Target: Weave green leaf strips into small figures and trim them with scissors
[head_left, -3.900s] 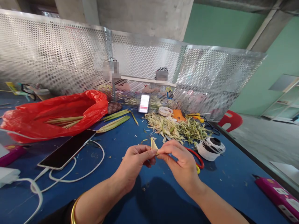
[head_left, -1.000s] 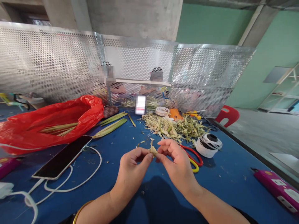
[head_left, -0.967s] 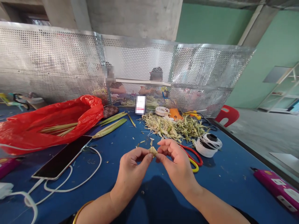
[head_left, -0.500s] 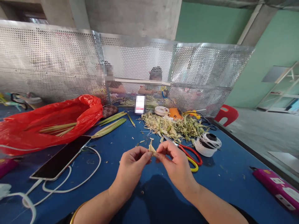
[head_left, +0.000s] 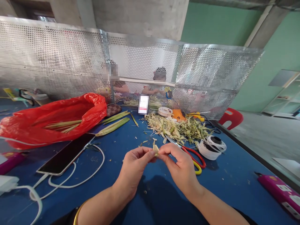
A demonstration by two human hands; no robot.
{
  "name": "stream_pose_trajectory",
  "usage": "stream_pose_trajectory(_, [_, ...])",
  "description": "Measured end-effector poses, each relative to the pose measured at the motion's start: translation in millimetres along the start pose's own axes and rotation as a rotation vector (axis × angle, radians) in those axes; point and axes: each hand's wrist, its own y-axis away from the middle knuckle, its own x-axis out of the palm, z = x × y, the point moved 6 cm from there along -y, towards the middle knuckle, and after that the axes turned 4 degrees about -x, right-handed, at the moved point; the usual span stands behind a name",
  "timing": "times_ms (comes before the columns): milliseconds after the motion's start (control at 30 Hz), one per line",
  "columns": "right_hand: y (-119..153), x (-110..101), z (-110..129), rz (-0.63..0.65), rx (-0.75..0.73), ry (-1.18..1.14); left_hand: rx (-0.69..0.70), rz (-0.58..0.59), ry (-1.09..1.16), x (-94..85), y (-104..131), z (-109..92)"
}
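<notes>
A small pale-yellow folded strip of plant leaf (head_left: 155,149) is pinched between my two hands above the table. My left hand (head_left: 136,164) grips it from the left with thumb and forefinger. From the other side, the fingertips of my right hand (head_left: 179,165) close on its lower right edge. Scissors with red and yellow handles (head_left: 198,159) lie just beyond my right hand, their blades pointing away to the left. A heap of pale and green plant scraps (head_left: 175,126) spreads behind them. How the strip is folded inside my fingers is hidden.
Left on the blue table (head_left: 117,140) are a red plastic bag (head_left: 93,109) of stalks, a black-screened tablet or phone (head_left: 67,154) with a white cable, and long leaves (head_left: 114,126). To the right stand a white cord spool (head_left: 212,147) and a purple tool (head_left: 278,189). Perforated metal panels (head_left: 145,59) rise behind.
The view has shifted slightly, so the scene sits a little further right. Both hands keep their pinch; the strip's visible part has turned a little between the fingertips.
</notes>
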Motion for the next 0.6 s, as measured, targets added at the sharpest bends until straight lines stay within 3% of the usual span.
stream_pose_trajectory(233, [3.0, 4.3, -17.1, -0.042, 0.359, -0.291, 0.2, -0.042, -0.268, -0.3, 2.0, -8.1])
stream_pose_trajectory(433, [2.5, 2.2, -16.2, -0.07, 0.384, -0.307, 0.289, -0.005, -0.378, 2.1, 7.5, -14.2])
stream_pose_trajectory(600, [3.2, 2.9, -16.2, -0.072, 0.404, -0.306, 0.258, 0.005, -0.34, 3.5, 6.2, -14.1])
